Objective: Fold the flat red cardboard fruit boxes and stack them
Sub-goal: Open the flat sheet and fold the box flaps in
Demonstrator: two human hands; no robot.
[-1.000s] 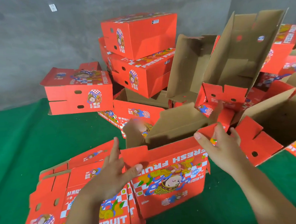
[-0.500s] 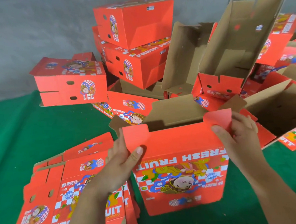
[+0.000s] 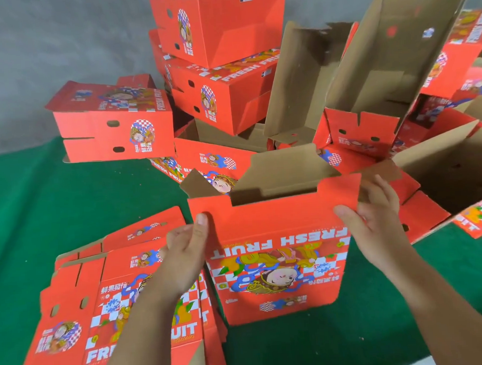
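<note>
Gripping the half-folded box (image 3: 278, 253) by its upper corners, left hand (image 3: 186, 253) and right hand (image 3: 375, 222) pinching; flat boxes (image 3: 81, 305) touching left.

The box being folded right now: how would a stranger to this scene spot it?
On the green table, right of the flat stack, one half-formed box stands upright. Unlike the finished boxes behind, the left hand and right hand grip its top corners.

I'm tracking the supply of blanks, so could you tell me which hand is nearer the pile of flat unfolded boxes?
Left. The left hand, gripping the half-folded box, sits directly above the flat pile; the right hand holds the box's far edge, away from the pile.
</note>
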